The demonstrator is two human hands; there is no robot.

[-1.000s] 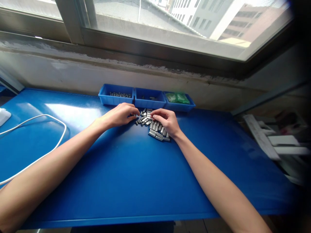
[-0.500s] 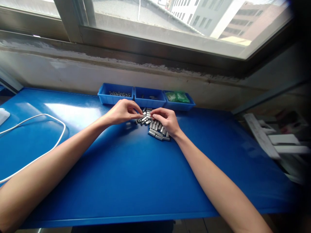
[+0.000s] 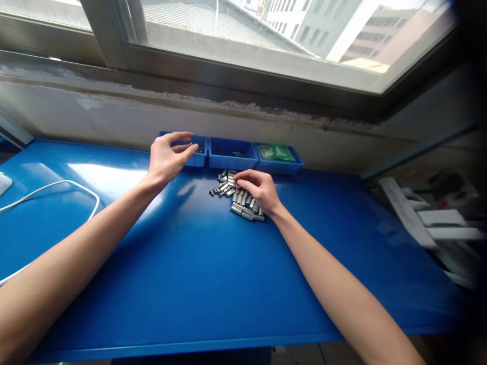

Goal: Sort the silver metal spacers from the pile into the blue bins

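Note:
My left hand (image 3: 170, 156) hovers over the left blue bin (image 3: 196, 160), thumb and fingers apart, with nothing visible between them. Small metal parts (image 3: 200, 150) show in that bin past the thumb; my hand covers the rest. My right hand (image 3: 261, 190) is pinched at the far edge of a pile of silver metal pieces (image 3: 238, 196). Its fingertips appear to hold a small metal piece (image 3: 233, 183), hard to separate from the pieces behind it. Nearest me the pieces lie side by side in rows; at the left they are scattered.
The middle bin (image 3: 232, 161) has a few small parts in it. Green plastic packets (image 3: 276, 152) fill the right bin (image 3: 280, 167). A white cable (image 3: 70, 181) curves over the blue table (image 3: 213, 284) at left. Behind the bins are a wall and a window (image 3: 243, 56).
My left hand has left the right hand's fingertips, moving left and away from me to the left bin, its fingers spreading. The right hand stays nearly in place, still pinched.

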